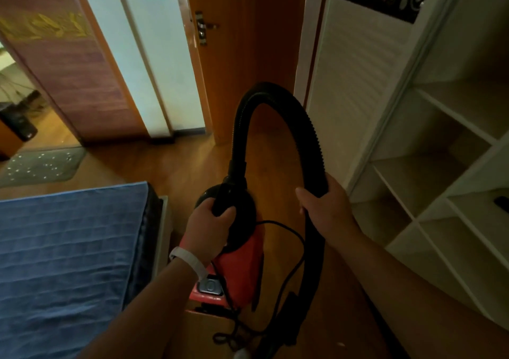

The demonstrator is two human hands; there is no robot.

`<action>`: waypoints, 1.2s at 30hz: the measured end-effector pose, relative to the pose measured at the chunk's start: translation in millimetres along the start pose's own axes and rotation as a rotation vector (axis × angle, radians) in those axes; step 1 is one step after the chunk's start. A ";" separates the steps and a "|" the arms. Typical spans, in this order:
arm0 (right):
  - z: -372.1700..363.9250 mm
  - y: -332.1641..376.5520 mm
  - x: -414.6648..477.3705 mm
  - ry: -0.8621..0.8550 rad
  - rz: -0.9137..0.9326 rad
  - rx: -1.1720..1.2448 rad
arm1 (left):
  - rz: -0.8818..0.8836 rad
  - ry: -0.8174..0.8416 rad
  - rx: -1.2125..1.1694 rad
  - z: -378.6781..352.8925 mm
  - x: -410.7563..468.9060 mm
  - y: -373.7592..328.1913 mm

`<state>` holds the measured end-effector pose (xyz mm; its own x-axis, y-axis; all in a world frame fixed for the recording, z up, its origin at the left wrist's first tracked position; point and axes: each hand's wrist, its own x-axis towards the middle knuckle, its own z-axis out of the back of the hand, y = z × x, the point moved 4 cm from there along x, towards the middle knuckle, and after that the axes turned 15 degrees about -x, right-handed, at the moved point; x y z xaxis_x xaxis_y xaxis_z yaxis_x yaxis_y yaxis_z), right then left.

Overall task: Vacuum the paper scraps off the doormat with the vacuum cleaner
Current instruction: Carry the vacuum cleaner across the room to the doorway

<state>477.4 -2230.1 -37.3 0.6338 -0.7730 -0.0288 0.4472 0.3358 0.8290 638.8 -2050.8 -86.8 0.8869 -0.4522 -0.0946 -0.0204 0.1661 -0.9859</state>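
Gripping handle (221, 197) of vacuum cleaner (242, 262) in left hand (209, 229), clutching hose (264, 91) in right hand (322, 204) to avoid dragging, likely hauling to scrap-littered doormat (41, 167).

vacuum cleaner (242, 265): red body, black top | hose (311, 129): black, ribbed, arched upward | doormat (68, 171): grey, far left | paper scraps (41, 163): white, scattered on it

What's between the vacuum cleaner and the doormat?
Head view: a corner of the blue bed and bare wood floor lie between the vacuum cleaner and the doormat.
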 end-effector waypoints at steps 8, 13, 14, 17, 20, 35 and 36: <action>-37.7 37.4 92.4 -0.033 -0.017 0.021 | -0.027 0.027 0.016 18.2 112.2 -25.9; -64.6 47.3 162.9 -0.006 0.001 -0.001 | 0.010 -0.008 0.020 17.9 175.8 -21.8; -71.6 48.5 181.3 0.006 0.007 0.007 | 0.009 -0.026 0.034 16.9 191.2 -20.1; -90.0 54.3 231.5 0.031 0.029 0.046 | 0.011 -0.072 0.081 13.8 230.9 -16.9; -105.1 60.6 290.8 0.092 0.061 0.035 | 0.017 -0.127 0.129 6.5 278.3 -19.9; -151.4 111.4 512.9 0.273 0.166 0.040 | 0.043 -0.354 0.097 -13.2 457.3 -60.2; -155.8 113.3 524.4 0.273 0.166 0.031 | 0.044 -0.358 0.096 -12.3 467.3 -59.4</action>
<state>958.8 -2513.6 -45.4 0.8446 -0.5340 -0.0369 0.3064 0.4258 0.8514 1048.8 -2282.7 -74.1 0.9917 -0.1109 -0.0654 -0.0336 0.2674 -0.9630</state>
